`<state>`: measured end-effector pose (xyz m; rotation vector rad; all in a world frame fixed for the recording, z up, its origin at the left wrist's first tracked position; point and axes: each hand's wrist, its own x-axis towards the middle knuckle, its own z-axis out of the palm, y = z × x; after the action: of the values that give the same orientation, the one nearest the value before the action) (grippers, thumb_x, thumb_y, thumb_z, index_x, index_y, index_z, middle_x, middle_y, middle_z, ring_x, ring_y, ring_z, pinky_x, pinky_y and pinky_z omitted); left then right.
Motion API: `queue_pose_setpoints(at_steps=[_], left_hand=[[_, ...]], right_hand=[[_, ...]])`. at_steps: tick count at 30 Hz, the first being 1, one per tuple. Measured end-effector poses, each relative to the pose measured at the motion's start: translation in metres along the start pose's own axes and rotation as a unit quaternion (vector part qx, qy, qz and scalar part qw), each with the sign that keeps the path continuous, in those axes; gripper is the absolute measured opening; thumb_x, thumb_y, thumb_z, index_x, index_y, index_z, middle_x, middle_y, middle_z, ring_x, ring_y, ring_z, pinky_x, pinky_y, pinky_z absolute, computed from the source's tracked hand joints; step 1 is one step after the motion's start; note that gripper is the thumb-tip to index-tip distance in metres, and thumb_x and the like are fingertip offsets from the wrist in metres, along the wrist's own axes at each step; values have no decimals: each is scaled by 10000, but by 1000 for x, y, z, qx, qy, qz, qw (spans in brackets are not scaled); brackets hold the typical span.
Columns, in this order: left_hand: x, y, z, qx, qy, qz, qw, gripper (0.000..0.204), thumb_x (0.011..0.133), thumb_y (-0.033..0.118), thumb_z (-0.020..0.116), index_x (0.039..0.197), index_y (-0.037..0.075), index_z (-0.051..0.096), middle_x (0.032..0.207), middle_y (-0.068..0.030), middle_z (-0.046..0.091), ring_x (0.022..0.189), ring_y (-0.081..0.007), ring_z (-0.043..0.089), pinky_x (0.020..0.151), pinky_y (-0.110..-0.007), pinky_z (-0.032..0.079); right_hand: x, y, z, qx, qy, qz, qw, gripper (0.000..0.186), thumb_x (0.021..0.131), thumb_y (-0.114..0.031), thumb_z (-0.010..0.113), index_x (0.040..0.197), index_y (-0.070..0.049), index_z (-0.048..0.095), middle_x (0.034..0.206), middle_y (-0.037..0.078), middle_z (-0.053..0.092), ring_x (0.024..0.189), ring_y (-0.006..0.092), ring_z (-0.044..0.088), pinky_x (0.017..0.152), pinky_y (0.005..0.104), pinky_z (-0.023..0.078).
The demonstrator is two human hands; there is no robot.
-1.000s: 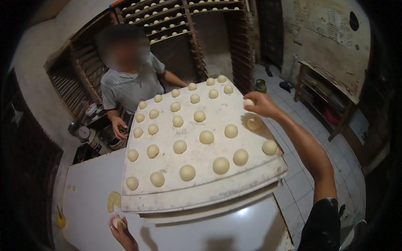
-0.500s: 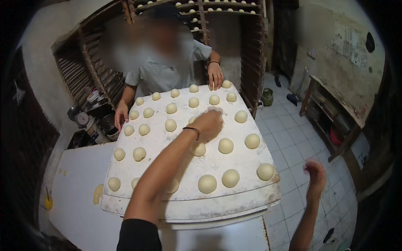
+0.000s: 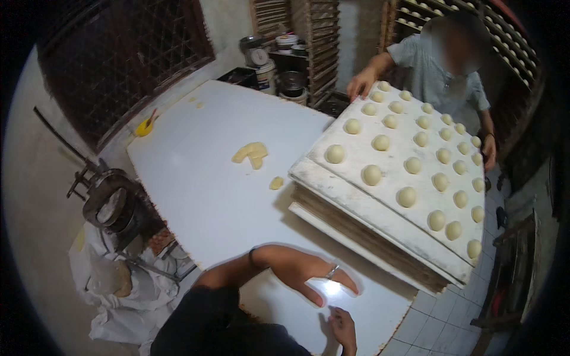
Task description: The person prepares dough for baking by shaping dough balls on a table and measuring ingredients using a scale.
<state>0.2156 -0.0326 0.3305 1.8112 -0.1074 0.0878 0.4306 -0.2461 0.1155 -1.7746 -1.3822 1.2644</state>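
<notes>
My left hand [image 3: 303, 274], with a ring and a dark wristband, hovers over the near end of the white table [image 3: 196, 154]. Its thumb stands apart from the fingers and nothing is in it. Just below it is my right hand [image 3: 343, 329], empty, its fingers loosely bent. Beyond both hands, a stack of floured boards [image 3: 380, 216] sits at the table's right side. Rows of round dough balls [image 3: 413, 165] cover the top board. A co-worker's hands [image 3: 363, 82] touch that board's far edges.
Flat dough scraps [image 3: 252, 153] and a yellow container [image 3: 144, 127] are on the table. A scale [image 3: 256, 54] and pots stand behind it, near racks [image 3: 322, 53]. White sacks [image 3: 127, 296] and a metal machine [image 3: 110, 199] are at left. Tiled floor [image 3: 415, 326] lies right.
My view has swung left, so the boards now appear at the right. My left hand has come back from among the dough balls to the near table, close to my right hand.
</notes>
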Motion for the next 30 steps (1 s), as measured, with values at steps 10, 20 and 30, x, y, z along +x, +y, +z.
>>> queue_pose_setpoints(at_steps=[10,20,30], left_hand=[[-301,-95,183,-27,236,-291,927,567,895,409,471,1312,39,366,1242,-201,454,1177,-306,411,965,-371,325],[-545,-59,163,76,623,-424,653,359,822,200,587,1121,9,529,1072,-164,563,1011,-290,535,867,-342,412],[-515,-118,51,15,566,-380,731,334,831,191,588,1123,36,539,1084,-141,575,1022,-248,546,878,-339,419]], right_hand=[[141,-120,159,-76,-274,-192,939,422,829,-256,603,1195,-68,508,1017,156,579,994,237,533,839,334,436],[446,-103,251,-80,278,-122,949,438,797,-118,607,1204,-37,468,978,146,538,870,226,537,777,340,459],[446,-169,273,-119,298,-113,941,153,785,-115,628,897,-14,655,798,138,608,699,229,600,672,313,483]])
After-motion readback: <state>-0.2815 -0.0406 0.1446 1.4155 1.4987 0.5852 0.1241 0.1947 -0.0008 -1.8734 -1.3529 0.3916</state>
